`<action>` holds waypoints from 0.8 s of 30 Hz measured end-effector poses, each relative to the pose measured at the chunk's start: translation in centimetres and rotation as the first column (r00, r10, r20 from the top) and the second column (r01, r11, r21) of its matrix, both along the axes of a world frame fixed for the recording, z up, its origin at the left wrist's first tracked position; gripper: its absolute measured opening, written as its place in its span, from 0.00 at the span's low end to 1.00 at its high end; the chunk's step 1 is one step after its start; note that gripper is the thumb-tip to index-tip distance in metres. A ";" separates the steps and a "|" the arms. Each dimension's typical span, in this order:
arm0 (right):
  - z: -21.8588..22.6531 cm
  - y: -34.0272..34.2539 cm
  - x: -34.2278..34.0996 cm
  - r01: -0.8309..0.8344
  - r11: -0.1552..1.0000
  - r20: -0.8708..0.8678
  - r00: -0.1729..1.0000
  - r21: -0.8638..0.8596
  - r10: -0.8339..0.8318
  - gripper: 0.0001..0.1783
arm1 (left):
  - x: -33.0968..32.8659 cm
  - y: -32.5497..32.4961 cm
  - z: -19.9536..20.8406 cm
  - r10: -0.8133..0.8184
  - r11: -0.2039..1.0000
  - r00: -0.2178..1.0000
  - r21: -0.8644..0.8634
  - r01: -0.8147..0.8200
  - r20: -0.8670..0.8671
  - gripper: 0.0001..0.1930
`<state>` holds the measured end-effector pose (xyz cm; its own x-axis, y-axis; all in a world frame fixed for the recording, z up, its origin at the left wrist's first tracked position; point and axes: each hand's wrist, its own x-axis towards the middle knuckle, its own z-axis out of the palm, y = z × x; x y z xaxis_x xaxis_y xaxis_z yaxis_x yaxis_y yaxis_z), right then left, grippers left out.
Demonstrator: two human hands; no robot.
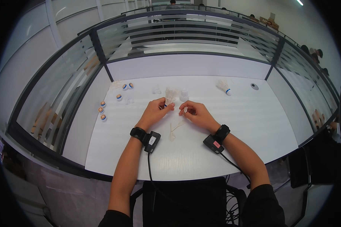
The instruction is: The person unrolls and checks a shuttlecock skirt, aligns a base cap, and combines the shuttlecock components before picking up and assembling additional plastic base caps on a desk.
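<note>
The left hand [155,110] grips a feathered shuttlecock [172,93], feathers upward, above the middle of the white desk [231,151], while just beside it the right hand [197,114] curls its fingers near a small pale piece [185,109], though whether it pinches this I cannot tell. Loose feathers [172,133] lie nearer the person; beyond the hands stands a translucent container [184,94], with another shuttlecock [224,87] farther right
</note>
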<state>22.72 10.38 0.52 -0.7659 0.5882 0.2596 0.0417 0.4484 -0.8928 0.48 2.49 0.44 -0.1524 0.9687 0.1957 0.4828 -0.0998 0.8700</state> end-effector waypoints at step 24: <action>-0.2 0.2 -0.1 0.010 1.000 0.001 1.000 -0.001 -0.010 0.10 | 0.3 -0.2 0.5 0.008 1.000 1.000 -0.001 -0.008 -0.004 0.20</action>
<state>22.63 10.59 0.30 -0.7603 0.5960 0.2583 0.0470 0.4470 -0.8933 0.73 2.25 0.95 -0.1589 0.9678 0.1951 0.4873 -0.0950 0.8681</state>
